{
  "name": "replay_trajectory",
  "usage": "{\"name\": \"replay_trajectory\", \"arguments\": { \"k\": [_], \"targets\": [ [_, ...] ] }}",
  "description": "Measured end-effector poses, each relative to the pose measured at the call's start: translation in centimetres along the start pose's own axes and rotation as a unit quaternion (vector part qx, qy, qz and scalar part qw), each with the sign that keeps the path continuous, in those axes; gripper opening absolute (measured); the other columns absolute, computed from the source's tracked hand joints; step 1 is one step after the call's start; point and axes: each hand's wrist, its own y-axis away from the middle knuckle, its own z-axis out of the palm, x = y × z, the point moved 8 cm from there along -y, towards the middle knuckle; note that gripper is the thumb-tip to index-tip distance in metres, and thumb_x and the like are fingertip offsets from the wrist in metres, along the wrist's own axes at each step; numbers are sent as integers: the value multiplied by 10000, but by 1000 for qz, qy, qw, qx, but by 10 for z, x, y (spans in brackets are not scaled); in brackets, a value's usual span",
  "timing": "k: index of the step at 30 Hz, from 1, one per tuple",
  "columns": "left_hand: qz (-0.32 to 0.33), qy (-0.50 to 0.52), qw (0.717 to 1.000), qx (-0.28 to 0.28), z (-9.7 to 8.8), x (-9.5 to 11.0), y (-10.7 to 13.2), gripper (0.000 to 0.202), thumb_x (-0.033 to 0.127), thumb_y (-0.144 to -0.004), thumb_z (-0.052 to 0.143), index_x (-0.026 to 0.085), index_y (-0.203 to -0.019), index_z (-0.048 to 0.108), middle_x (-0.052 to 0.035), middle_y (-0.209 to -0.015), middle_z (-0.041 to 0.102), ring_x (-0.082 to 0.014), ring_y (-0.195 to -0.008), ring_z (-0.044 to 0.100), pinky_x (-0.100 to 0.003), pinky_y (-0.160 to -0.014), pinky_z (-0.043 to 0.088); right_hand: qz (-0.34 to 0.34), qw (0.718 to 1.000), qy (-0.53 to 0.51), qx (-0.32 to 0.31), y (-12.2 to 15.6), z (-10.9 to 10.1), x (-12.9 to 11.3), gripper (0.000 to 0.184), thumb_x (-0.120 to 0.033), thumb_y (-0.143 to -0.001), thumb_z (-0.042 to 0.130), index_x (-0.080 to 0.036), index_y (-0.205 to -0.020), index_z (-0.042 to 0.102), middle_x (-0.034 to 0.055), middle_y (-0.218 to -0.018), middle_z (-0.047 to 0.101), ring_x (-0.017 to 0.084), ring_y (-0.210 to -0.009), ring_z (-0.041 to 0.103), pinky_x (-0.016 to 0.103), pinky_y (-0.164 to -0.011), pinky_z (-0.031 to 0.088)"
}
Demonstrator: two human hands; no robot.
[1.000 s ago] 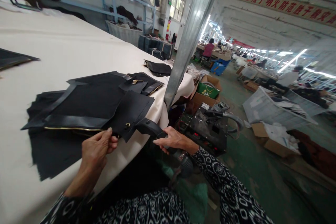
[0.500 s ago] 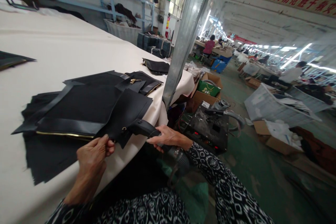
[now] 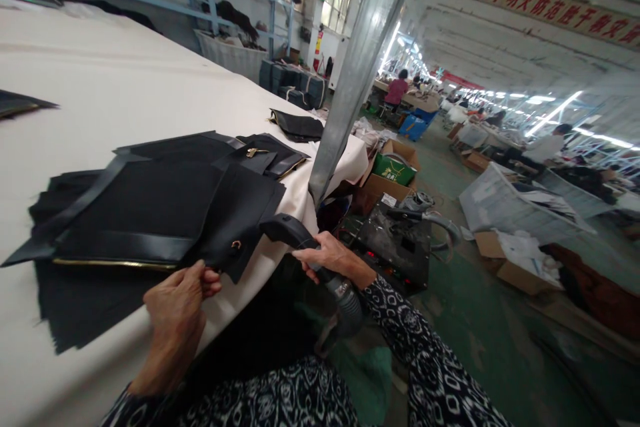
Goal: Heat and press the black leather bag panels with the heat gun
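Two hands (image 3: 177,307) (image 3: 325,260): black leather (image 3: 145,227), handheld tool (image 3: 287,230)

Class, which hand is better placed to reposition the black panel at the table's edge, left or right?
Probably the left: the left hand already pinches the black panel at its lower edge, while the right hand is occupied gripping a black handheld tool.

Bag panels (image 3: 150,213) on long table (image 3: 100,60)
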Motion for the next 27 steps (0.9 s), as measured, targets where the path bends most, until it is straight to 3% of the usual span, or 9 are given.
{"name": "replay_trajectory", "arguments": {
  "k": [3,6,14,16,18,20,22,24,27],
  "targets": [
    [-19,15,1000,-1,-2,-4,-2,181,293,-563,693,134,-567,606,17,-493,598,-95,-404,534,-222,-449,464,-12,998,-12,64,9,-24,8,313,-388,-826,694,-131,-697,570,-6,-556,592,99,-426,545,209,-410,464],
    [-33,23,999,-20,-1,-5,-4,224,320,-526,723,130,-572,615,8,-491,609,-104,-400,546,-223,-436,466,-33,996,-6,81,19,-34,6,324,-412,-827,688,-133,-712,570,-8,-549,589,104,-422,547,214,-414,462],
    [-47,38,996,-66,-13,2,6,285,358,-516,730,136,-686,675,-19,-579,663,-129,-465,590,-236,-463,463,-44,997,49,-44,32,15,-20,274,-371,-825,706,-137,-753,583,-20,-557,599,91,-455,547,192,-460,443],
    [17,20,999,-27,-25,18,11,265,379,-592,713,155,-730,683,5,-593,641,-122,-481,568,-243,-484,455,-65,994,52,-74,32,26,-27,288,-384,-818,723,-139,-757,586,-22,-555,595,90,-466,547,188,-469,442],
    [136,-45,989,31,-37,47,16,285,433,-710,662,170,-815,696,9,-631,623,-136,-516,565,-273,-534,475,-75,992,52,-87,31,32,-32,297,-394,-817,728,-140,-759,585,-24,-554,591,90,-469,545,188,-469,442],
    [271,-175,944,67,-37,80,21,375,492,-815,565,162,-922,706,-42,-769,667,-180,-622,611,-342,-673,525,-73,992,49,-88,31,33,-33,303,-403,-815,729,-143,-762,584,-25,-560,590,92,-468,545,190,-464,446],
    [354,-329,874,47,-18,102,17,480,529,-873,465,131,-988,706,-126,-957,698,-252,-794,658,-416,-829,521,-68,993,47,-80,32,32,-31,307,-409,-820,722,-144,-754,580,-23,-564,591,92,-466,545,190,-458,449],
    [367,-473,800,-27,12,107,3,548,548,-906,380,118,-1023,700,-184,-1083,688,-323,-926,663,-465,-879,500,-58,995,41,-66,35,29,-27,318,-421,-823,719,-145,-750,579,-22,-568,590,92,-462,543,192,-448,451],
    [309,-609,716,-145,53,95,-24,595,568,-927,301,132,-1063,682,-213,-1077,689,-397,-996,658,-499,-834,504,-42,998,32,-39,40,20,-18,334,-442,-819,725,-144,-765,582,-20,-575,591,98,-458,548,201,-436,460]
  ]
}}
